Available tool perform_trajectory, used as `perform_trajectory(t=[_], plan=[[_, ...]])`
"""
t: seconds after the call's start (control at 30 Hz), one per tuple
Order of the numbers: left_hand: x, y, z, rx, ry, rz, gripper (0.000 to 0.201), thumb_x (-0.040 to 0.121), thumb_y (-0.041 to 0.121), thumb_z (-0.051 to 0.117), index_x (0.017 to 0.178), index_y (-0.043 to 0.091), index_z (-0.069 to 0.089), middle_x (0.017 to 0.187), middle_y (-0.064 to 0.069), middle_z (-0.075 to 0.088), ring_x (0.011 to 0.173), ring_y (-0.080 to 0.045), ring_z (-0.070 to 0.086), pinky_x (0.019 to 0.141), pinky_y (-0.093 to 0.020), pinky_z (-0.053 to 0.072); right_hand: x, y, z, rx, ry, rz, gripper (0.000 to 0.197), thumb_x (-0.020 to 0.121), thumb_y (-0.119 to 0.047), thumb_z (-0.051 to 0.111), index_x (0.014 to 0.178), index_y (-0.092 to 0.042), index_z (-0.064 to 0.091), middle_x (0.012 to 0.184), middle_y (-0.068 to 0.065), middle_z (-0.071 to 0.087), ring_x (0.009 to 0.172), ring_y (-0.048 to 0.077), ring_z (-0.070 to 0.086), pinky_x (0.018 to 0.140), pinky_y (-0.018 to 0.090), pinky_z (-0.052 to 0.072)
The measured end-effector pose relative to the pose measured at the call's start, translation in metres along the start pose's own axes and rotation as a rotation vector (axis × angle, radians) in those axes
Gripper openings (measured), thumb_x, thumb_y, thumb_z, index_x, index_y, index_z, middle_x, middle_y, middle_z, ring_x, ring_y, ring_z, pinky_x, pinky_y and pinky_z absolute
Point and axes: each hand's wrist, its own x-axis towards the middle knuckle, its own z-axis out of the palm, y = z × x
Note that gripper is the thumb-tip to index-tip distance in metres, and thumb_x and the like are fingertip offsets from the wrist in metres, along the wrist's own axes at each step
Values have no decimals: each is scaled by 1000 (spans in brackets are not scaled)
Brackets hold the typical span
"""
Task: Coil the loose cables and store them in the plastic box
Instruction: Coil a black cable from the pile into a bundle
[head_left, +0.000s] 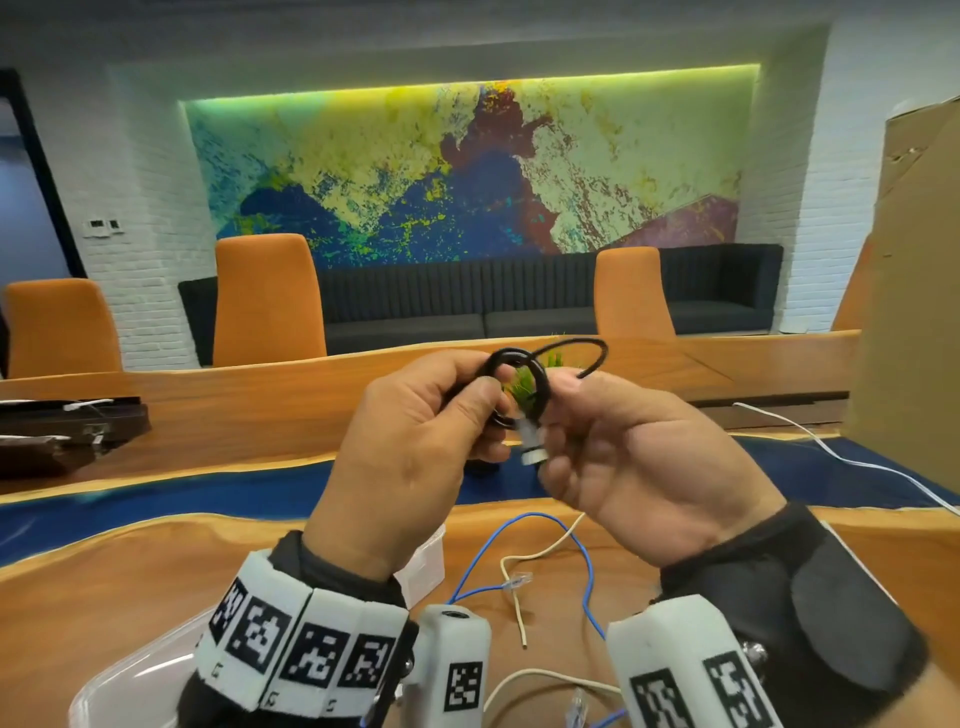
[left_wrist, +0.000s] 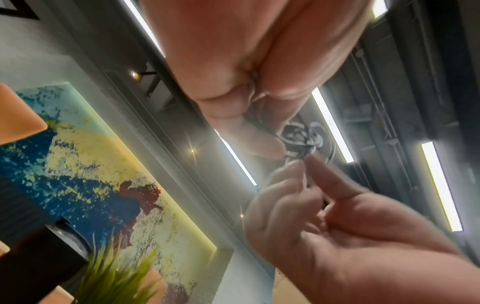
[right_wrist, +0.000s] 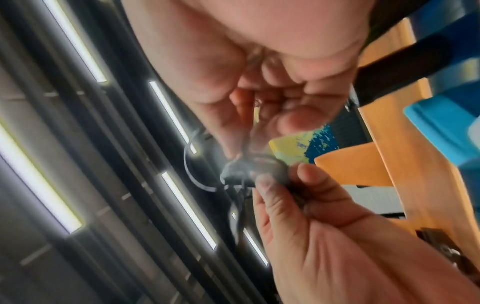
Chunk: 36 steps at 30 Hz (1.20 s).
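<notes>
Both hands are raised above the table and hold a black cable (head_left: 519, 364) wound into small loops. My left hand (head_left: 485, 410) pinches the left side of the coil between thumb and fingers. The right hand (head_left: 558, 415) grips the coil's right side, with a white plug (head_left: 532, 447) sticking out below its fingers. One loose turn of the cable arcs up to the right. The left wrist view shows the coil (left_wrist: 303, 137) blurred at the fingertips. A clear plastic box (head_left: 428, 564) stands behind my left wrist, mostly hidden.
A blue cable (head_left: 587, 571) and a cream cable (head_left: 519, 587) lie loose on the wooden table under the hands. A white cable (head_left: 831, 452) runs toward a tall cardboard box (head_left: 914, 260) on the right. A clear plastic piece (head_left: 124, 675) lies lower left, a dark case (head_left: 67, 431) far left.
</notes>
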Motion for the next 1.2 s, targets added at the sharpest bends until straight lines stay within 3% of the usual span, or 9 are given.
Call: perform_trajectory(t=[0.13, 0.3, 0.4, 0.53, 0.67, 0.8, 0.93, 1.13, 1.2], plan=[[0, 1, 1, 77, 9, 86, 20, 98, 13, 55, 105, 20, 72, 91, 4, 74, 81, -15, 70, 65, -26, 58, -5, 3, -6, -69, -324, 109, 28, 76, -31, 72, 98, -16, 66, 93, 9, 56, 88, 22, 49, 67, 33, 37], [-1, -6, 4, 274, 74, 207, 20, 98, 20, 53, 104, 20, 72, 90, 9, 72, 87, -11, 67, 73, -24, 54, -9, 0, 1, -243, -244, 91, 15, 80, -11, 71, 92, -17, 65, 73, 8, 61, 58, 17, 59, 51, 25, 48], [4, -12, -3, 154, 251, 64, 20, 100, 22, 53, 92, 18, 71, 82, 3, 72, 76, -10, 69, 67, -27, 54, -11, -6, 1, -502, -152, -19, 24, 87, -4, 63, 110, -11, 63, 67, 11, 62, 50, 16, 56, 47, 25, 46], [10, -16, -16, -131, 405, -177, 27, 104, 17, 44, 88, 11, 65, 75, -2, 68, 69, -15, 70, 62, -28, 54, -17, -17, -2, -895, -138, -158, 9, 88, -5, 64, 86, -8, 72, 61, 9, 65, 48, 16, 55, 47, 25, 45], [7, -7, -8, -495, 255, -333, 27, 104, 21, 40, 90, 13, 61, 70, 2, 65, 67, -15, 69, 60, -25, 54, -19, -12, 6, -1127, -201, -107, 7, 86, -14, 70, 82, -15, 75, 68, 9, 71, 54, 14, 59, 52, 23, 51], [4, -5, -7, -399, -53, -405, 33, 102, 25, 44, 78, 21, 67, 71, 3, 64, 65, -10, 62, 72, -32, 45, -4, 2, -3, -1508, 58, -263, 12, 84, -34, 73, 75, -25, 74, 66, -7, 68, 62, 5, 61, 56, 21, 50], [0, -1, -4, 92, -145, -261, 27, 102, 29, 46, 88, 21, 68, 92, -4, 71, 81, -15, 62, 71, -30, 51, 5, 8, -10, -1418, 248, -521, 16, 85, -25, 70, 70, -26, 66, 64, -14, 60, 64, 2, 55, 57, 20, 40], [-3, -2, 7, -15, -51, -207, 21, 102, 18, 49, 97, 12, 68, 85, 0, 72, 80, -9, 67, 73, -28, 55, 6, 14, -7, -1177, 239, -613, 18, 87, -9, 66, 77, -24, 68, 67, -9, 65, 67, 8, 59, 59, 24, 50], [-2, -7, 12, 23, 52, -128, 17, 99, 16, 54, 96, 12, 70, 84, -2, 73, 80, -11, 68, 72, -28, 57, 5, 12, -6, -1142, 197, -575, 16, 86, -10, 66, 76, -23, 70, 67, -6, 67, 67, 13, 61, 62, 36, 54]])
